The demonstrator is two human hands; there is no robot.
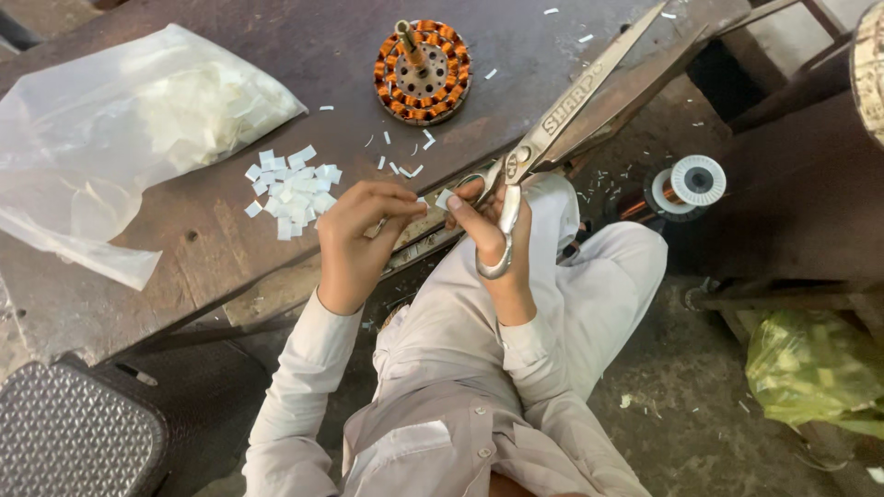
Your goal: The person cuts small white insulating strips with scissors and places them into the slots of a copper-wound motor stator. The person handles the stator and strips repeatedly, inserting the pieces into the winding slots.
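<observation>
Dim workshop, rusty brown metal bench (230, 248) tilting across the upper left, gritty floor below.

Right hand (493, 239) is closed around the looped handle of a big pair of scissors (552, 120), blades parted and pointing up towards one o'clock. Left hand (359, 235) sits just beside it at nine o'clock, fingertips pinched together; what they grip is too small to make out for sure, though a small white paper slip (444, 197) shows between the two hands, right at the pivot end of the blades.

To my eye the worry is those fingertips. The piece is tiny, so the pinching fingers lie very near the cutting edges, and a quick snip could nick them. The blades are long and heavy for such a small bit, so the slip could twist and cut crooked, or drop off the bench edge onto the lap and floor, where plenty of scraps already lie.

The slip itself looks thin, stiff and pale, rectangular, held at the bench edge. At ten o'clock from the hands lies a loose heap of cut white pieces (293, 191), similar in shape. Beyond that, a clear plastic bag (110, 138) of more white material. At twelve o'clock stands a round motor stator with copper windings (422, 72). At three o'clock, on the floor, a spool of copper wire (686, 184).
</observation>
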